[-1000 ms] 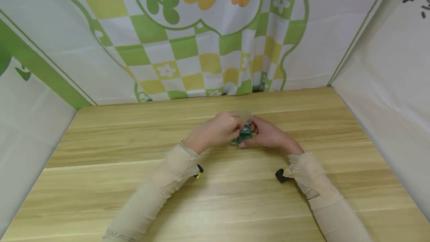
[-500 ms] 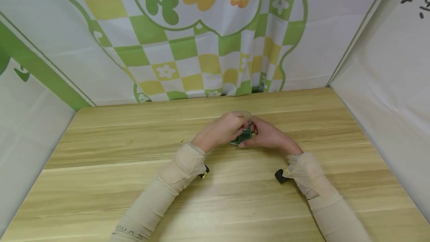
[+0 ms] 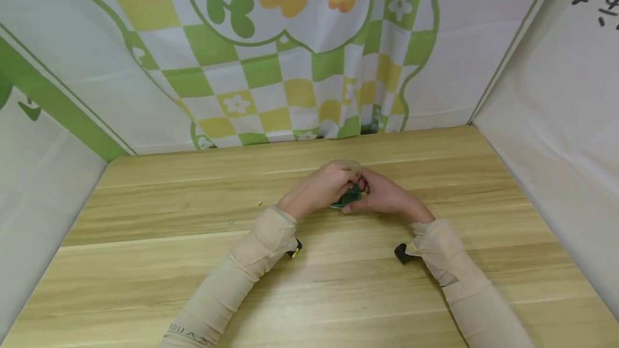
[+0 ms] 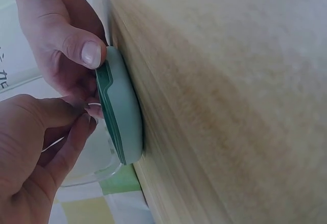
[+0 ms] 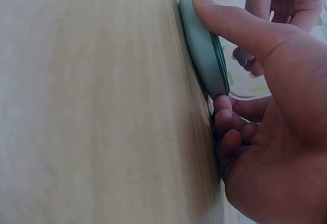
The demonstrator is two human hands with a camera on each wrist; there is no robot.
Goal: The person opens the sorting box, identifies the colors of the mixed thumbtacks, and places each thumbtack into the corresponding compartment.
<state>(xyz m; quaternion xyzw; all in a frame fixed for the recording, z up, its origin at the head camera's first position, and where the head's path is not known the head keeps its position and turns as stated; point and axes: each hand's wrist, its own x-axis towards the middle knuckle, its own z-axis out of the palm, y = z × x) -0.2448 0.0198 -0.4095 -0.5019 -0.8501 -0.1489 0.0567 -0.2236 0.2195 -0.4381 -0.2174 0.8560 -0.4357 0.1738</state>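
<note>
A small green compartment box (image 3: 351,196) with a raised clear lid (image 4: 97,168) sits on the wooden table, between the two hands. My right hand (image 3: 387,192) grips it from the right side. In the right wrist view its thumb (image 5: 225,15) lies on the box's near edge, with the other fingers curled at the opposite end. Over the box's left part, my left hand (image 3: 321,189) pinches a thin white curved strand (image 4: 94,104) between thumb and fingertips. What kind of thing the strand belongs to cannot be told. The left hand hides part of the compartments.
Left of the hands, a tiny yellow piece (image 3: 260,203) and a tiny pale green piece (image 3: 232,222) lie on the table (image 3: 338,294). A checkered curtain (image 3: 271,79) hangs behind the table's far edge, and pale walls stand on both sides.
My left hand has shifted slightly right and further over the box, covering more of it. My right hand keeps its hold on the box, nearly still.
</note>
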